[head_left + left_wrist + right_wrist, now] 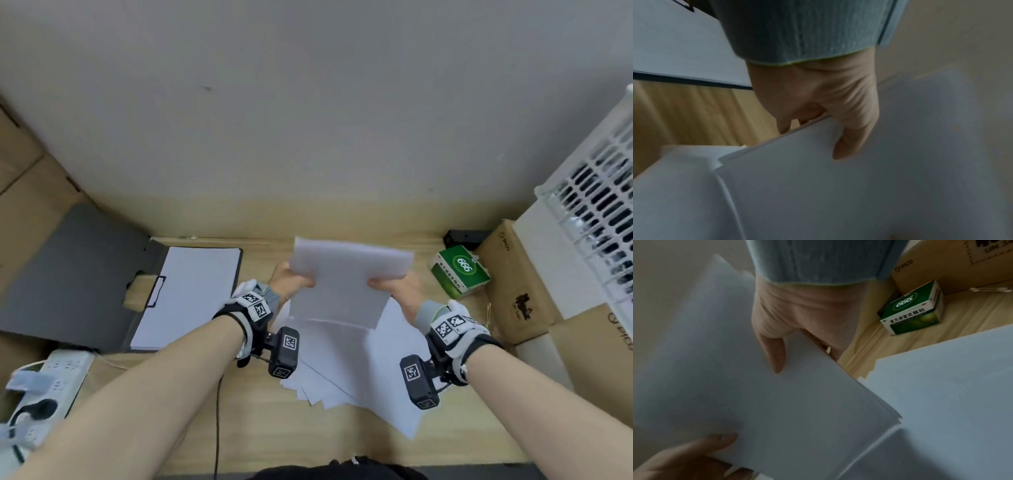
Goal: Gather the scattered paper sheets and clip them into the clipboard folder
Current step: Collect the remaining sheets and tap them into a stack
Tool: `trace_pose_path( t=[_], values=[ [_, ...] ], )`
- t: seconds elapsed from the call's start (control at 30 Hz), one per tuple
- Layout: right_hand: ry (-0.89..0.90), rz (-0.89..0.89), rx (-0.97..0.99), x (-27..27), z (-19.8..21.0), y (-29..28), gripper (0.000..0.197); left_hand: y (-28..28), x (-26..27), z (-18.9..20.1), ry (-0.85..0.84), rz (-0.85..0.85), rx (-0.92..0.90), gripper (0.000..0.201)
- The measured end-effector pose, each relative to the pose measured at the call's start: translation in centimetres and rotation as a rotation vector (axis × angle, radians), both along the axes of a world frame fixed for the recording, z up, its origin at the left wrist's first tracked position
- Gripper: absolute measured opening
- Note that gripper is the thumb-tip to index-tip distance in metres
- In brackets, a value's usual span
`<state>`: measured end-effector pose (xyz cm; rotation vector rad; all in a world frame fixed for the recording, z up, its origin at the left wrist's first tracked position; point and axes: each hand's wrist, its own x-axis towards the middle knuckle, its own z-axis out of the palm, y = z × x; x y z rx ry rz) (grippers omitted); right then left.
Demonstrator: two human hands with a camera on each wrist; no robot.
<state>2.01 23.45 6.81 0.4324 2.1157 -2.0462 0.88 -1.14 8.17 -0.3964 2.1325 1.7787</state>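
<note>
Both hands hold a stack of white sheets (346,277) lifted above the wooden desk. My left hand (291,281) grips its left edge, thumb on top (846,146), the other fingers underneath. My right hand (394,287) grips the right edge the same way, thumb (777,353) pressed on the top sheet. Under the lifted stack, several loose sheets (359,373) lie fanned out on the desk. The open dark clipboard folder (85,274) lies at the left, with white paper (191,291) under its clip (156,291).
A green box (460,272) stands right of the stack, beside brown cardboard boxes (520,284) and a white slotted crate (596,205). A white power strip (37,394) lies at the front left. A black cable (217,428) runs to the desk's front edge.
</note>
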Motion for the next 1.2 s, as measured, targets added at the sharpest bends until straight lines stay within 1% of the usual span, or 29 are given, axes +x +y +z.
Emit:
trace_pose_path(
  t=[0.1, 0.23, 0.33, 0.43, 0.5, 0.57, 0.6, 0.7, 0.77, 0.87, 0.97, 1.07, 1.2],
  values=[
    [-0.021, 0.004, 0.017, 0.8, -1.1, -0.4, 0.03, 0.7, 1.1, -0.7, 0.014, 0.018, 0.006, 0.034],
    [-0.003, -0.026, -0.038, 0.1, 0.1, -0.3, 0.029, 1.5, 0.3, 0.1, 0.029, 0.053, 0.029, 0.028],
    [0.003, -0.043, -0.089, -0.5, 0.4, -0.1, 0.028, 1.5, -0.4, 0.9, 0.044, 0.063, 0.042, 0.028],
    [-0.035, -0.014, -0.061, 0.0, -1.9, 0.9, 0.032, 1.8, 0.0, -0.9, 0.022, 0.025, 0.015, 0.034],
    [-0.098, 0.045, 0.015, 0.8, -4.2, 1.2, 0.034, 2.0, 0.9, -2.9, -0.035, -0.017, -0.081, 0.034],
    [-0.137, 0.045, 0.056, 1.5, -5.9, 1.4, 0.032, 2.0, 1.9, -4.6, -0.091, -0.041, -0.162, 0.027],
    [-0.147, 0.032, 0.051, 1.5, -6.4, 1.5, 0.029, 2.0, 2.2, -5.1, -0.096, -0.034, -0.172, 0.025],
    [-0.142, 0.022, -0.003, 0.9, -6.5, 1.1, 0.013, 1.9, 2.6, -4.8, -0.095, 0.057, -0.173, 0.021],
    [-0.138, 0.032, -0.041, 0.2, -6.3, 0.3, 0.009, 1.4, 2.8, -4.5, -0.155, 0.131, -0.146, 0.021],
    [-0.148, 0.075, -0.096, -0.3, -6.4, -1.6, 0.013, 0.1, 3.4, -4.4, -0.201, 0.261, -0.015, 0.02],
    [-0.178, 0.131, -0.103, -0.2, -7.2, -4.0, 0.021, -2.0, 4.4, -4.7, -0.225, 0.371, 0.014, 0.024],
    [-0.206, 0.175, -0.108, 0.1, -7.4, -6.6, 0.023, -4.4, 5.0, -5.2, -0.236, 0.387, -0.025, 0.031],
    [-0.209, 0.229, -0.096, -0.7, -7.8, -10.3, 0.018, -8.4, 4.8, -5.5, -0.209, 0.407, -0.012, 0.03]
  ],
)
